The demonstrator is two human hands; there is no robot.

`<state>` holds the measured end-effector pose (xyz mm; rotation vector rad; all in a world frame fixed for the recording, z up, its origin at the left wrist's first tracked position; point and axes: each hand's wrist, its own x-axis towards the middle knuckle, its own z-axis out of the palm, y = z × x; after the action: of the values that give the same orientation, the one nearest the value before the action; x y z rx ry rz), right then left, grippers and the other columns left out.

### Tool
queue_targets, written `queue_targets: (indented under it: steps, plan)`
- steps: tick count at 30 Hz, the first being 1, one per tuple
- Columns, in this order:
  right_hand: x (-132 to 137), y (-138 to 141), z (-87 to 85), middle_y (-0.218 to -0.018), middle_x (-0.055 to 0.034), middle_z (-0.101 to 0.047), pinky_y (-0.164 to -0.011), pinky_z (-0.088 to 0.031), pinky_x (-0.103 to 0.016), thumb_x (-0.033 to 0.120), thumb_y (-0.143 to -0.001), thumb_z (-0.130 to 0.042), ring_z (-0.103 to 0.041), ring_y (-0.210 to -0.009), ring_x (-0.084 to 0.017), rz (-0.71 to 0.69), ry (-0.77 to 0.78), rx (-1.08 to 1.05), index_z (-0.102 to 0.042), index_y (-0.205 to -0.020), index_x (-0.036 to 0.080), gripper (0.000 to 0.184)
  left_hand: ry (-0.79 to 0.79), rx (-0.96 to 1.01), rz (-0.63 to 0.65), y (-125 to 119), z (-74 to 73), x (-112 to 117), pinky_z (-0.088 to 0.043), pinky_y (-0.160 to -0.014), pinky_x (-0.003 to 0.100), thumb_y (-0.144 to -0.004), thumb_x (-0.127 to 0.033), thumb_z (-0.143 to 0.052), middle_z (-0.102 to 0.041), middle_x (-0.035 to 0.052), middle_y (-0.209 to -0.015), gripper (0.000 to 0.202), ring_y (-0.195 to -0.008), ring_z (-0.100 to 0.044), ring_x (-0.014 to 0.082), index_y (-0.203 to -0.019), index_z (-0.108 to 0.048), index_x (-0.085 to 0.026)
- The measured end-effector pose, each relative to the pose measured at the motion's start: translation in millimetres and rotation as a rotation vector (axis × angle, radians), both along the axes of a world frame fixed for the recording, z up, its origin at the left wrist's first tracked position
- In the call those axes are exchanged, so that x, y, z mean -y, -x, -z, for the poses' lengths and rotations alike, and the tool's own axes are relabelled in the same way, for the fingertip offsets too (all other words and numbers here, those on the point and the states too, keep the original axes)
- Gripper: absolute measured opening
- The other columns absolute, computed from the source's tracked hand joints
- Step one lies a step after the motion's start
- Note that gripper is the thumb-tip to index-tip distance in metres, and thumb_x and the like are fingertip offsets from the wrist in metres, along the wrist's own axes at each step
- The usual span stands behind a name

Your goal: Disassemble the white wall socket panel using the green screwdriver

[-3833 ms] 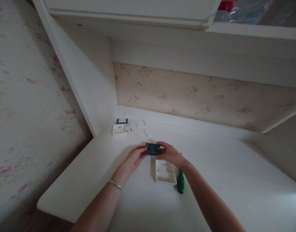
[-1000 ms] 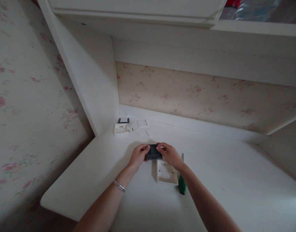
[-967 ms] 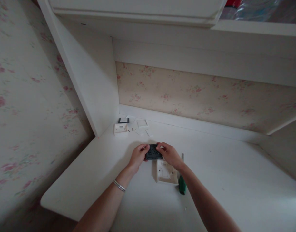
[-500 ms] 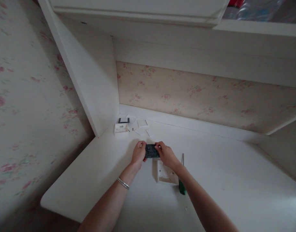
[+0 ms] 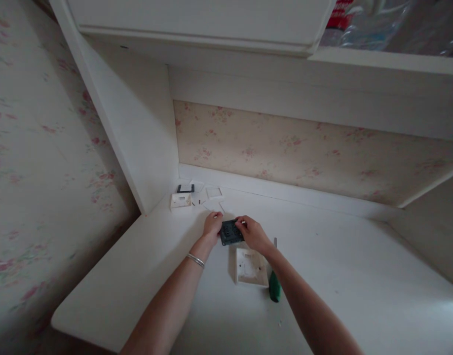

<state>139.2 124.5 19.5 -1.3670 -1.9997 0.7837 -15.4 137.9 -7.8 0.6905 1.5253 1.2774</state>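
Both my hands grip a small dark rectangular switch module just above the white desk. My left hand pinches its left edge with curled fingers; a silver bracelet sits on that wrist. My right hand holds the right edge, thumb and fingers closed on it. A white square wall plate lies on the desk right below the module, with a green-handled screwdriver beside its right side, partly hidden by my right forearm.
Small white plastic parts and a black frame lie in the back left corner, with a white box piece and a white square frame. A white side panel stands on the left; cupboard and shelf hang overhead. Floral wallpaper backs the desk.
Both hands carried the dark module a little farther from me and off the white plate, which now lies fully uncovered. The view has shifted slightly.
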Motion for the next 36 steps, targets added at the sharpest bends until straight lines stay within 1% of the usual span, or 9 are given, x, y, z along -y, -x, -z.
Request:
queue_targets:
  steps: [4, 8, 13, 17, 19, 24, 27, 30, 36]
  plan:
    - [-13, -1, 1.1, -0.084, -0.0043, -0.068, -0.063, -0.043, -0.026, 0.031, -0.086, -0.047, -0.059, -0.071, -0.015, 0.056, 0.062, -0.017, -0.064, -0.089, 0.018, 0.021, 0.111, 0.104, 0.045, -1, -1.9, -20, -0.039, -0.052, 0.022, -0.086, -0.029, -0.058, -0.054, -0.0037, -0.063, 0.017, -0.050, -0.048, 0.0089, -0.079, -0.058, -0.013]
    - [-20, 0, 0.4, -0.082, -0.0055, -0.068, -0.062, -0.042, -0.027, 0.033, -0.084, -0.050, -0.059, -0.070, -0.016, 0.081, 0.092, -0.041, -0.065, -0.087, 0.017, 0.022, 0.139, 0.184, 0.061, 1, -3.9, -21, -0.044, -0.053, 0.023, -0.089, -0.030, -0.056, -0.055, -0.0034, -0.063, 0.021, -0.050, -0.050, 0.0085, -0.077, -0.057, -0.012]
    - [-19, -5, 5.1, -0.082, -0.0071, -0.068, -0.069, -0.044, -0.029, 0.038, -0.082, -0.052, -0.060, -0.076, -0.018, 0.088, 0.115, -0.100, -0.066, -0.084, 0.016, 0.026, -0.017, 0.318, 0.100, 4, -5.2, 20, -0.049, -0.062, 0.026, -0.083, -0.022, -0.057, -0.065, 0.0040, -0.071, 0.012, -0.062, -0.060, 0.0129, -0.078, -0.062, -0.012]
    - [-13, -8, 11.8, -0.085, -0.0068, -0.069, -0.069, -0.046, -0.030, 0.047, -0.082, -0.050, -0.062, -0.077, -0.019, 0.081, 0.156, -0.183, -0.066, -0.087, 0.016, 0.034, -0.155, 0.446, 0.260, 7, -8.7, 60, -0.048, -0.086, 0.027, -0.071, -0.014, -0.068, -0.070, 0.0120, -0.095, 0.013, -0.091, -0.063, 0.0179, -0.083, -0.069, -0.010]
    - [-11, -7, 11.3, -0.092, -0.0068, -0.070, -0.069, -0.047, -0.029, 0.048, -0.081, -0.052, -0.063, -0.080, -0.018, 0.072, 0.166, -0.223, -0.065, -0.087, 0.017, 0.034, -0.183, 0.457, 0.340, 9, -11.4, 72, -0.047, -0.089, 0.027, -0.069, -0.012, -0.069, -0.069, 0.0126, -0.103, 0.022, -0.097, -0.062, 0.0184, -0.091, -0.070, -0.011]
    - [-7, -5, 0.7, -0.108, -0.0068, -0.067, -0.075, -0.046, -0.029, 0.046, -0.072, -0.064, -0.064, -0.083, -0.018, 0.029, 0.158, -0.271, -0.066, -0.071, 0.018, 0.029, -0.007, 0.320, 0.318, 7, -14.1, 75, -0.052, -0.064, 0.029, -0.076, -0.020, -0.067, -0.070, 0.0077, -0.090, 0.056, -0.065, -0.065, 0.0158, -0.128, -0.050, -0.023]
    - [-7, -2, -3.3, -0.105, -0.0074, -0.068, -0.083, -0.044, -0.030, 0.045, -0.070, -0.068, -0.063, -0.092, -0.019, 0.042, 0.132, -0.278, -0.069, -0.069, 0.018, 0.027, -0.013, 0.297, 0.300, 5, -9.9, 71, -0.051, -0.059, 0.026, -0.073, -0.013, -0.066, -0.069, 0.0069, -0.084, 0.048, -0.059, -0.063, 0.0136, -0.120, -0.055, -0.019]
    - [-13, 2, -4.0, -0.102, -0.0075, -0.068, -0.083, -0.044, -0.030, 0.048, -0.072, -0.065, -0.061, -0.090, -0.019, 0.116, 0.090, -0.303, -0.071, -0.078, 0.019, 0.030, -0.046, 0.317, 0.257, 6, -4.0, 67, -0.048, -0.053, 0.022, -0.072, -0.009, -0.064, -0.068, 0.0074, -0.081, 0.034, -0.053, -0.060, 0.0106, -0.106, -0.061, -0.013]
    - [-37, 7, -0.7, -0.084, -0.0077, -0.068, -0.056, -0.044, -0.027, 0.057, -0.081, -0.049, -0.056, -0.062, -0.014, 0.271, 0.096, -0.316, -0.069, -0.094, 0.015, 0.048, -0.058, 0.368, 0.178, 22, 1.0, 58, -0.040, -0.043, 0.017, -0.072, -0.011, -0.065, -0.064, 0.0041, -0.068, 0.015, -0.043, -0.052, 0.0056, -0.087, -0.065, -0.009]
